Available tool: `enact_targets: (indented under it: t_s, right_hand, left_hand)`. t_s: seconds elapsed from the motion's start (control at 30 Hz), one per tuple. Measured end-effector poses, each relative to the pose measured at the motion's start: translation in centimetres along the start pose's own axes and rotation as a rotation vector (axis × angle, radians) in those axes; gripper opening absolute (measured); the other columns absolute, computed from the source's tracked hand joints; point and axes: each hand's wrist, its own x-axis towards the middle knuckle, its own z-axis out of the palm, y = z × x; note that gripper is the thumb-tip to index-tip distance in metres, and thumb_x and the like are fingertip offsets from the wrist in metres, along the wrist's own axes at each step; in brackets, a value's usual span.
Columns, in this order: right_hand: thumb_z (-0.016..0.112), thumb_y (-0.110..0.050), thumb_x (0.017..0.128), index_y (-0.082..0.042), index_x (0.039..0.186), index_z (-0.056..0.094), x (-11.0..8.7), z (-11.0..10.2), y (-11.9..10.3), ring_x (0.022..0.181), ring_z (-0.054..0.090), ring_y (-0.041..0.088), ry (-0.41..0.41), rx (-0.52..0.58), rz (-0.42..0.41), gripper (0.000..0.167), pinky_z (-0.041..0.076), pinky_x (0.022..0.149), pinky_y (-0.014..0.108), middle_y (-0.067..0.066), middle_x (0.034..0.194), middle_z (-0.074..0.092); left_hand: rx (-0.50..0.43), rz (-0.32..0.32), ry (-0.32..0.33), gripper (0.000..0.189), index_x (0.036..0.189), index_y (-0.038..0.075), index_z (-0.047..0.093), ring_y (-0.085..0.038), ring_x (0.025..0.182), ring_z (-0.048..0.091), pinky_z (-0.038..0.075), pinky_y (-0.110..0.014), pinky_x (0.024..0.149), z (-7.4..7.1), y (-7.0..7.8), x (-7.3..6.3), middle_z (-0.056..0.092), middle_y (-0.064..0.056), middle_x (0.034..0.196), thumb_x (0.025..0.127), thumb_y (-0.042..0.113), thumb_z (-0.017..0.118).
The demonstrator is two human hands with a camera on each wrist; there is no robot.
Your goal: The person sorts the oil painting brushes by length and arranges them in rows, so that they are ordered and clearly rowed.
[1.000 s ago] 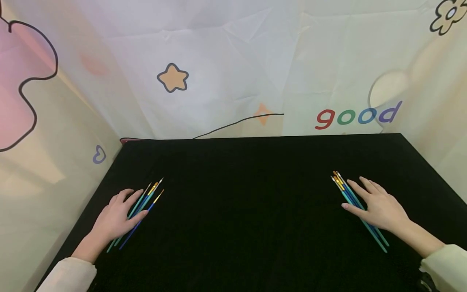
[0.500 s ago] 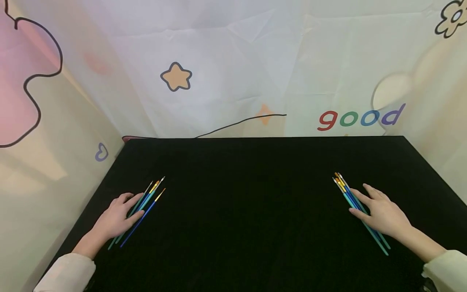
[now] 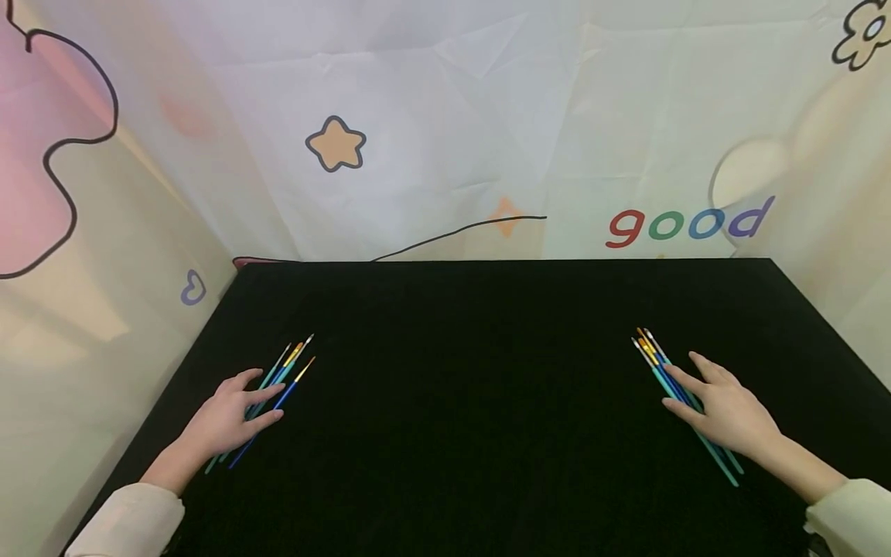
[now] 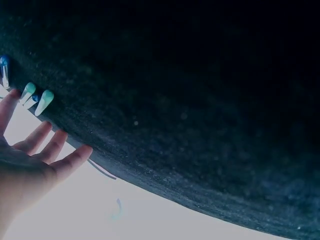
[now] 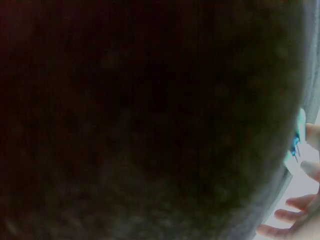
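Observation:
My left hand (image 3: pixel 226 414) is held over several slim paintbrushes (image 3: pixel 284 374) on the left, fingers spread and fairly straight. Its index finger and thumb reach across toward a blue paintbrush (image 3: pixel 302 374) lying a little apart. On the right, my other hand (image 3: pixel 734 410) hovers over or touches a tighter bundle of paintbrushes (image 3: pixel 660 371); contact cannot be told. Its thumb and index finger extend across the handles, uncurled. Rounded handle ends (image 4: pixel 45 102) show beyond the fingers in the left wrist view. The right wrist view has teal and blue brush handles (image 5: pixel 295 145) beside the fingers, mostly cut off.
A black table (image 3: pixel 473 402) stretches between the two groups. Behind it hangs a pale printed cloth (image 3: pixel 445 139) with a star and the word "good", which also runs down both sides.
The left hand's fingers have spread wider, its index finger now over the brushes toward the blue one. My right hand has shifted slightly, its thumb and index finger less stretched. The brushes lie as before.

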Motion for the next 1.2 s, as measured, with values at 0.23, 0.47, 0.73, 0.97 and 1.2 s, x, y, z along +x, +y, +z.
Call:
enact_targets:
  t_s: [0.23, 0.47, 0.73, 0.97, 1.2]
  right_hand:
    - [0.054, -0.042, 0.089, -0.004, 0.132, 0.046, 0.0, 0.1, -0.3, 0.117, 0.03, 0.054, 0.014, -0.003, -0.01, 0.058, 0.031, 0.089, 0.065, 0.036, 0.133, 0.029]
    - [0.055, -0.04, 0.089, -0.004, 0.131, 0.047, -0.1, 0.2, -0.3, 0.116, 0.031, 0.054, 0.025, -0.003, -0.017, 0.056, 0.03, 0.09, 0.064, 0.036, 0.133, 0.03]
    - [0.053, -0.041, 0.09, -0.003, 0.133, 0.044, -0.1, 0.2, -0.2, 0.117, 0.03, 0.054, 0.016, 0.005, -0.003, 0.058, 0.03, 0.089, 0.065, 0.036, 0.133, 0.028]
    - [0.056, -0.035, 0.089, -0.002, 0.132, 0.045, 0.1, 0.2, -0.2, 0.117, 0.027, 0.056, 0.018, 0.096, -0.013, 0.055, 0.027, 0.088, 0.068, 0.038, 0.133, 0.027]
    - [0.056, -0.029, 0.09, -0.001, 0.131, 0.045, 0.2, 0.1, 0.4, 0.12, 0.017, 0.059, -0.002, 0.265, -0.016, 0.05, 0.02, 0.086, 0.073, 0.04, 0.135, 0.02]
  left_hand:
    - [0.043, -0.018, 0.01, 0.046, 0.123, 0.009, 0.058, -0.048, 0.11, 0.039, 0.042, -0.06, 0.078, 0.4, 0.3, -0.1, 0.038, -0.029, 0.128, 0.085, 0.035, 0.061]
    - [0.099, -0.013, 0.095, 0.038, 0.113, 0.008, 0.065, -0.035, 0.09, 0.045, 0.046, -0.041, 0.058, 0.5, 0.9, -0.1, 0.045, -0.021, 0.112, 0.082, 0.028, 0.067]
    - [0.029, -0.082, 0.102, 0.036, 0.112, 0.006, 0.065, -0.021, 0.068, 0.029, 0.026, -0.027, 0.049, 0.6, 1.4, 0.1, 0.032, -0.006, 0.078, 0.082, 0.026, 0.067]
    - [-0.12, -0.126, -0.02, 0.039, 0.121, 0.005, 0.059, -0.011, 0.047, 0.032, 0.03, -0.024, 0.04, 0.4, 1.0, 0.3, 0.033, 0.002, 0.058, 0.087, 0.025, 0.061]
    - [-0.219, -0.063, -0.069, 0.04, 0.121, 0.0, 0.057, -0.008, 0.042, 0.032, 0.033, -0.023, 0.04, 0.2, 0.3, 0.5, 0.033, 0.006, 0.051, 0.088, 0.021, 0.06]
